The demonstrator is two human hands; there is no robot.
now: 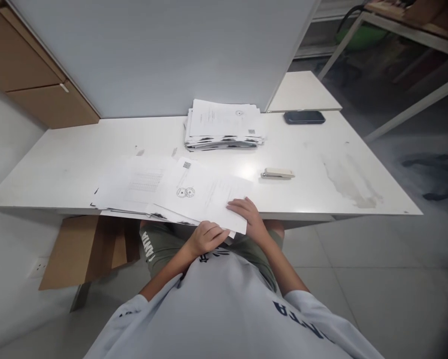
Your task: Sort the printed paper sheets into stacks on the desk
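Note:
Printed sheets of paper point(205, 194) with stamps and a square code lie at the table's front edge, their near right corner reaching over it. My left hand point(208, 238) has its fingers curled together at the near edge of these sheets, pinching them. On the right corner, my right hand point(249, 217) rests with its fingers over the top sheet; its thumb is hidden. Further left, other printed pages point(137, 182) lie partly under these sheets. Beyond my right hand is a cream stapler point(277, 173), touched by neither hand.
A thick stack of papers point(224, 124) sits at the back against a grey panel point(171, 55). To its right lies a dark phone point(304, 117) on the white table point(309, 159). An open cardboard box point(77, 249) is below the table at left; cardboard boxes point(25, 65) stand behind.

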